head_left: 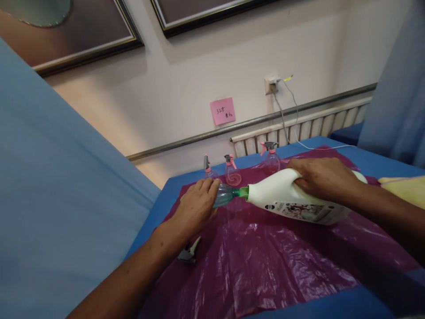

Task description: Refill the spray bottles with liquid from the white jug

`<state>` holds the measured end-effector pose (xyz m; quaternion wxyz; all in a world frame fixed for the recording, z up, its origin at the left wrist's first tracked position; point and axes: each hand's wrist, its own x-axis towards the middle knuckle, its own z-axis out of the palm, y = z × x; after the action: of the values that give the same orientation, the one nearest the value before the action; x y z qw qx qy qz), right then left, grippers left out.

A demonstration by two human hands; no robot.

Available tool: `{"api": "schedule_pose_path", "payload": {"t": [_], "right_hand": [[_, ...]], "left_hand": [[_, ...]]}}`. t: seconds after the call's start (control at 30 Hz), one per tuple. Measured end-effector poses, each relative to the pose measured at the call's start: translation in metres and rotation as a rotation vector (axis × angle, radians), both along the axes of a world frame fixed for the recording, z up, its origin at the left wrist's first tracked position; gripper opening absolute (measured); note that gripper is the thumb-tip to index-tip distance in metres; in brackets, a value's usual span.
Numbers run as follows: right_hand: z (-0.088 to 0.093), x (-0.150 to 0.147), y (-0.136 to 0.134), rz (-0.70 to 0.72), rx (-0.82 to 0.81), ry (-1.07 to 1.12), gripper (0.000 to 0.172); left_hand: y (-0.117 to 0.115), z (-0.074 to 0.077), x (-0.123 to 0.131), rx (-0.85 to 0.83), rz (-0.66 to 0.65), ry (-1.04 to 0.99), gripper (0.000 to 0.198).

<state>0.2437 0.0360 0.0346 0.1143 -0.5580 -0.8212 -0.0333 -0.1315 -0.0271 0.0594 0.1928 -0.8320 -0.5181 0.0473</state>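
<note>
My left hand (195, 204) is closed around a small clear teal bottle (226, 195) with no cap, tilted so its neck points right. My right hand (323, 177) grips the handle of a large white detergent jug (292, 199), laid nearly level, its green spout (243, 192) meeting the small bottle's mouth. Both are held just above a purple plastic sheet (265, 261) spread over the blue table.
A loose grey spray trigger head (188, 253) lies on the sheet near my left forearm. Three small spray bottles with pink and grey triggers (232, 172) stand at the table's far edge. Behind are a radiator, a wall socket with a cable, and blue fabric on both sides.
</note>
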Motion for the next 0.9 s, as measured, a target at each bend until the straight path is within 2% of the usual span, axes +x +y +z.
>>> {"api": "schedule_pose_path", "payload": {"t": [0.2,0.5,0.9], "right_hand": [[-0.0028,0.0011,0.0025,-0.004,0.021,-0.001,0.022],[0.0031,-0.0028,-0.0013,0.019,-0.003,0.008,0.018],[0.001,-0.0029,0.0022,0.012,-0.011,-0.012,0.02]], "left_hand": [[0.0025,-0.0025,-0.0001,0.021,-0.03,-0.045,0.077],[0.0025,0.0,0.0026,0.004,-0.017,0.014,0.081],[0.0038,-0.0001,0.0027,0.003,-0.023,0.051,0.08]]}}
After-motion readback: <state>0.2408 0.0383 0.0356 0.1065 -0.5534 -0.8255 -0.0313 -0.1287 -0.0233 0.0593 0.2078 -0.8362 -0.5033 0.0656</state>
